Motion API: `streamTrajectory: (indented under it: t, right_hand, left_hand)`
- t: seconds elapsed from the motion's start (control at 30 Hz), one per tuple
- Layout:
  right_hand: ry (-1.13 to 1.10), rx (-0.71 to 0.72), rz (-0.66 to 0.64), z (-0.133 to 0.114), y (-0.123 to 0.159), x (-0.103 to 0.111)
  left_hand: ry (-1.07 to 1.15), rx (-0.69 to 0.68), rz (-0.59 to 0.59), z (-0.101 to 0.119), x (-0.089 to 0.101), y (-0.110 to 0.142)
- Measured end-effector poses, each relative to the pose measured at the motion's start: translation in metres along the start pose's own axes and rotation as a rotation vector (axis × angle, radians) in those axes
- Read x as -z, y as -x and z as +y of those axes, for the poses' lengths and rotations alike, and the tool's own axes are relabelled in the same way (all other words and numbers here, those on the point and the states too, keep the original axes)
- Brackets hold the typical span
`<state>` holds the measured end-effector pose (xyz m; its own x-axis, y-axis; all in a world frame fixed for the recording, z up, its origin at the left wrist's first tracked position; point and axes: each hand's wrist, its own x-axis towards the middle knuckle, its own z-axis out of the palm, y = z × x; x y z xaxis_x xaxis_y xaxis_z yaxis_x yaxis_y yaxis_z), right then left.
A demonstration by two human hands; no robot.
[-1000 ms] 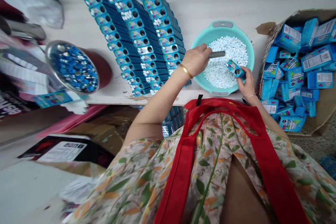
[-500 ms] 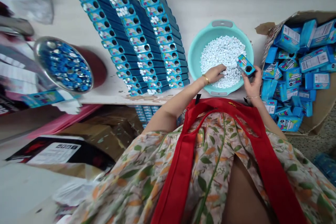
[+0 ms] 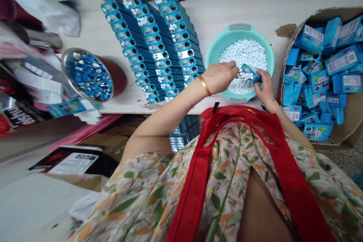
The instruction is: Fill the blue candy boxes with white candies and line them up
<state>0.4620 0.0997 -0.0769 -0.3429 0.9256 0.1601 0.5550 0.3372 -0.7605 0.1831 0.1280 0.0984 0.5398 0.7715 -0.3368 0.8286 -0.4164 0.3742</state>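
My right hand (image 3: 263, 85) grips a small blue box (image 3: 249, 72) tilted over the near side of a teal basin (image 3: 215, 47) full of small white pellets (image 3: 246, 55). My left hand (image 3: 219, 75), with a gold bangle at the wrist, is closed at the box's open end, where a row of white pellets shows. What the left fingers hold is hidden. Both hands hover above the basin's near rim.
Three rows of upright blue boxes (image 3: 159, 45) with round holes stand left of the basin. A steel bowl of blue caps (image 3: 87, 73) sits further left. A cardboard carton of loose blue boxes (image 3: 323, 72) lies at the right. More boxes sit under the table edge (image 3: 181, 136).
My left hand has come up out of the pellets and moved to the box's open end. My right hand has lowered the box and tipped it toward the left hand.
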Motion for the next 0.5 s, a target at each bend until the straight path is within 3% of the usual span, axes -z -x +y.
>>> streamTrajectory:
  t: [0.13,0.23,0.3,0.37,0.5]
  right_hand:
    - [0.014,-0.006,0.005,0.001,0.002,-0.005]
    - [-0.007,-0.033,0.007,0.003,0.003,-0.005]
    - [-0.019,-0.054,0.003,0.004,0.005,-0.003]
    - [-0.036,-0.066,0.010,0.006,0.006,0.001]
    - [-0.063,-0.137,0.075,0.010,0.006,0.008]
  left_hand:
    - [-0.113,0.047,0.007,0.040,0.020,0.001]
    - [-0.128,0.047,0.042,0.046,0.023,0.001]
    - [-0.129,0.105,0.073,0.029,0.016,-0.004]
    - [-0.117,0.202,0.105,-0.001,0.001,-0.015]
    - [-0.020,0.339,0.022,-0.062,-0.057,-0.052]
